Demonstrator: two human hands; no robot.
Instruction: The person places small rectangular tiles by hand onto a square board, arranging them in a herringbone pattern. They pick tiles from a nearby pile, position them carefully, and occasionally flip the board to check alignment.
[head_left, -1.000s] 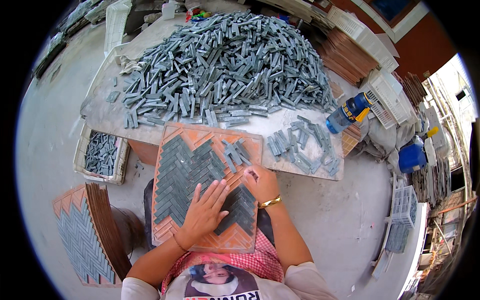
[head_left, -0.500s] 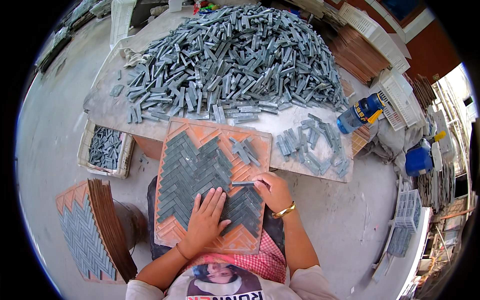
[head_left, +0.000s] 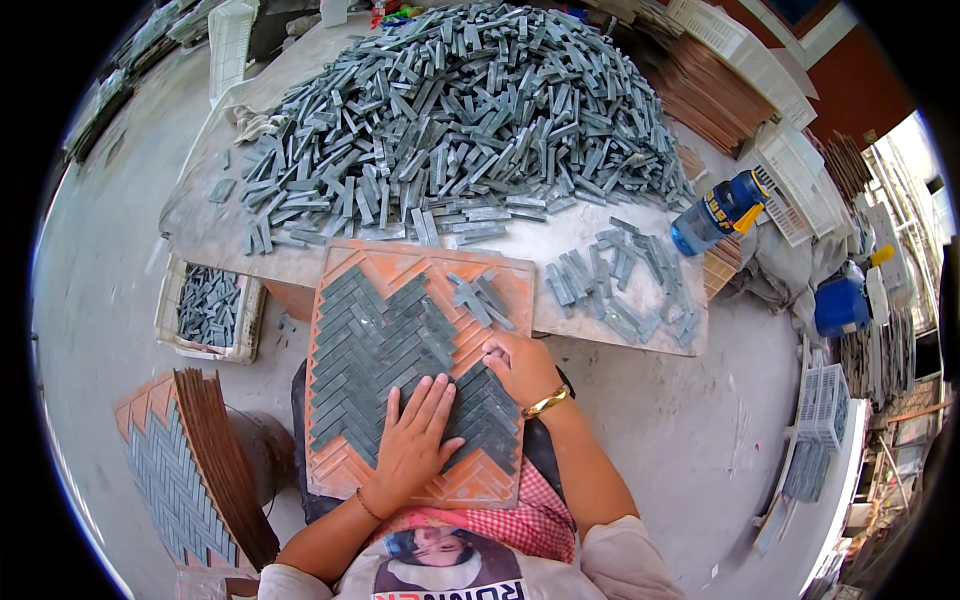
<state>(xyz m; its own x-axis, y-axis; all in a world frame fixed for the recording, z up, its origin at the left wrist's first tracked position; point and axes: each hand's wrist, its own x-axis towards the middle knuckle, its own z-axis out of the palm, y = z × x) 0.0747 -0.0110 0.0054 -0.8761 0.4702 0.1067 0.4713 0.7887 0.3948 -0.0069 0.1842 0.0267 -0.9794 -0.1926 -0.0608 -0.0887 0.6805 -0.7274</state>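
My left hand (head_left: 420, 432) lies flat with its fingers stretched out on a herringbone of grey stone strips (head_left: 375, 340). The strips sit in an orange grooved board (head_left: 325, 472) that rests over my lap and against the table edge. Above the right part of the pattern, my right hand (head_left: 524, 372) is closed, fingertips curled down close to the strips. Whatever it pinches, if anything, is hidden under the fingers. Several loose stone strips (head_left: 482, 298) lie on the board's upper right, just beyond that hand. Bare orange grooves show between them and the laid pattern.
A large heap of stone strips (head_left: 470, 120) covers the table (head_left: 200, 225). More loose strips (head_left: 620, 275) lie at right beside a blue bottle (head_left: 718, 212). At left are a white crate of strips (head_left: 210, 305) and a stack of boards (head_left: 215, 460) standing on edge.
My right hand has moved slightly left and away from me, its fingers curling down. The strip it held between its fingertips no longer shows. My left hand stays in place.
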